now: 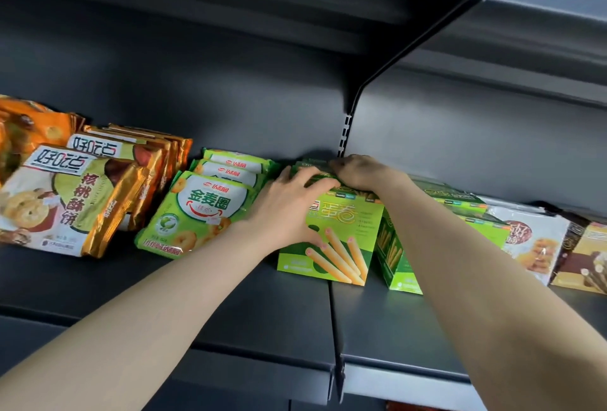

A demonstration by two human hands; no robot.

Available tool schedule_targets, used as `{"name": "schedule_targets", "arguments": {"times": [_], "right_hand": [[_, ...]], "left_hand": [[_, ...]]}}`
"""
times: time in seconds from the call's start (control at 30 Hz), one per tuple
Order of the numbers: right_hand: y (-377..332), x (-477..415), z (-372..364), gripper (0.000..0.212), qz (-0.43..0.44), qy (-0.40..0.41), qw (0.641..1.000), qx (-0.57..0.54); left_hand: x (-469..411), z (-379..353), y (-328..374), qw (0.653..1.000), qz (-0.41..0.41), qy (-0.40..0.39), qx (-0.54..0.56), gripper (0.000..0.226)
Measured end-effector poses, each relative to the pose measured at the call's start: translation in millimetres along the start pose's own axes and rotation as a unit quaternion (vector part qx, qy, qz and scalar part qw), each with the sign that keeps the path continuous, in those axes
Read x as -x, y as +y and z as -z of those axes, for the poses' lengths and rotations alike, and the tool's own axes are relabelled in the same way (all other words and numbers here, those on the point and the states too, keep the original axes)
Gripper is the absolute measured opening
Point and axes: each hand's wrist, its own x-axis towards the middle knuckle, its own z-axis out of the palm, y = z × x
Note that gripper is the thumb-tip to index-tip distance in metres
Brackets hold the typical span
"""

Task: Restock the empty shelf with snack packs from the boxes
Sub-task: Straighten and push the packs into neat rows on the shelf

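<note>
A row of green egg-roll boxes stands on the dark grey shelf, near its middle. My left hand lies against the front box's left side, thumb hooked over the top edge, fingers spread behind. My right hand curls over the tops of the boxes from the right and grips them. A second row of the same green boxes stands just to the right, partly hidden by my right forearm.
Green ring-biscuit bags lean left of the boxes; orange walnut-cookie bags fill the far left. White snack bags and a brown box stand at the right. A bracket and an upper shelf hang overhead.
</note>
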Motion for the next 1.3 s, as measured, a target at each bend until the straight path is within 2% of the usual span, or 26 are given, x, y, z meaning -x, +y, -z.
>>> {"name": "schedule_targets", "arguments": {"times": [0.33,0.47,0.6,0.67,0.77,0.9,1.17,1.3], "right_hand": [[0.5,25.7,12.6,0.048,-0.011,0.000,0.999,-0.033],[3.9,30.6,6.2,0.043,0.001,0.038,0.997,-0.068],[25.7,40.8,5.6,0.026,-0.013,0.112,0.992,-0.062],[44.1,47.6,11.5,0.015,-0.046,0.123,0.990,-0.050],[74.0,59.9,19.8,0.030,-0.108,0.106,0.988,-0.028],[105.9,72.6,15.9,0.028,-0.157,0.079,0.984,-0.015],[108.3,80.2,17.9,0.034,-0.139,0.025,0.988,-0.055],[112.4,78.6,8.1,0.035,-0.128,0.045,0.988,-0.074]], "left_hand": [[-7.3,-6.2,18.5,0.999,0.014,0.016,0.045,0.104],[-1.5,3.7,10.8,0.996,0.036,0.007,0.077,0.095],[-10.5,15.4,5.8,0.997,0.031,-0.024,0.061,0.090],[-21.1,22.1,8.7,0.997,0.028,-0.057,0.036,0.097],[-34.1,27.7,17.1,0.992,0.016,-0.125,0.009,0.114],[-41.9,24.4,26.3,0.988,0.020,-0.155,-0.015,0.122],[-41.4,32.5,27.8,0.988,0.033,-0.146,-0.029,0.113],[-43.0,28.5,28.7,0.988,0.056,-0.143,-0.025,0.104]]}}
